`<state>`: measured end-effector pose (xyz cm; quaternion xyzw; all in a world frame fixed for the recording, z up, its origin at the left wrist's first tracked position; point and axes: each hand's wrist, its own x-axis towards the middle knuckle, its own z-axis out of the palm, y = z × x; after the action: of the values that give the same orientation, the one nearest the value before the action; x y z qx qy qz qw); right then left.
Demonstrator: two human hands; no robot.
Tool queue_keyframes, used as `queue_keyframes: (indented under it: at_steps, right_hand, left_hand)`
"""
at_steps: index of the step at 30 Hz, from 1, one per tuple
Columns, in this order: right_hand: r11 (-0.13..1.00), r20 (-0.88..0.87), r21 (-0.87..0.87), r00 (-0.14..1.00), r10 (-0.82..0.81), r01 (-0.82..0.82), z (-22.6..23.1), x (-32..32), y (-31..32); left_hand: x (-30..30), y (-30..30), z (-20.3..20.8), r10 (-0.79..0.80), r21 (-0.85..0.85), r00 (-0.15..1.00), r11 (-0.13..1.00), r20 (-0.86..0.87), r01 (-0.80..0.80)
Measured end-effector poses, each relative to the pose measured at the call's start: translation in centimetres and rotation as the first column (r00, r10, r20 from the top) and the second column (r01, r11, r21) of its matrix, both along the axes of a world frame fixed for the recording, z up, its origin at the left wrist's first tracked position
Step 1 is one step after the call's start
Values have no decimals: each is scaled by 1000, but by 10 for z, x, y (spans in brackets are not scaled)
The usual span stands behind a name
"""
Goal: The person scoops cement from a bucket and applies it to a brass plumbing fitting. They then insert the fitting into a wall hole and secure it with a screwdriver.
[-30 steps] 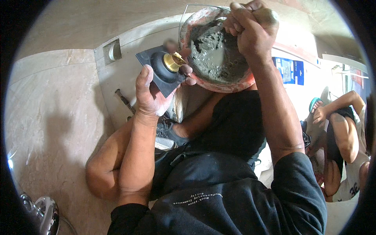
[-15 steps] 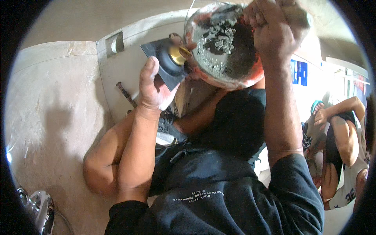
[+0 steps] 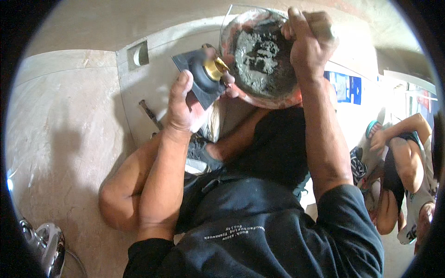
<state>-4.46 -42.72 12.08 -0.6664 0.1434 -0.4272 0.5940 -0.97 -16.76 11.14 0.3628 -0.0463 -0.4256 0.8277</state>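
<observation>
My left hand [image 3: 183, 102] holds a floor drain [image 3: 199, 76], a dark square plate with a brass-coloured neck at its middle, tilted beside the bucket. Its fingers wrap underneath, with the thumb along the near edge. A red-orange bucket [image 3: 273, 103], smeared with cement, stands in front of me. Wet grey mortar [image 3: 259, 58] lies inside it in lumps. Above its right side, my right hand [image 3: 309, 53] is closed round the thick pale handle of a tool [image 3: 327, 31]. The tool's working end does not show.
Left of my foot, a slim metal tool [image 3: 150, 113] lies on the pale surface. A square opening [image 3: 138, 54] sits beyond it. Chrome fittings [image 3: 53, 245] show at lower left. Blue-and-white packaging [image 3: 345, 88] lies right of the bucket. Another person [image 3: 401, 171] sits or crouches at far right.
My right hand has moved left and slightly down with the handle, over the bucket's right side. The mortar is differently heaped. The drain has shifted slightly right.
</observation>
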Motion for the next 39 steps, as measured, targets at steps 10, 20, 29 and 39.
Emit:
queue_keyframes:
  at_steps: [10, 20, 29, 39]
  right_hand:
    - [970, -67, -229, 993, -94, 77, 1, -1, 0]
    - [913, 44, 81, 917, 397, -399, 6, -3, -26]
    - [996, -23, -26, 996, 84, -85, -7, -16, 0]
    - [998, -309, -64, 951, -3, -17, 13, -16, 8]
  left_hand:
    - [0, 2, 1, 20, 17, 999, 1000, 30, -20]
    - [4, -7, 4, 42, 64, 998, 997, 45, -45]
    - [-3, -1, -3, 19, 35, 999, 999, 31, -21]
    - [6, -4, -9, -8, -40, 1000, 999, -16, 8]
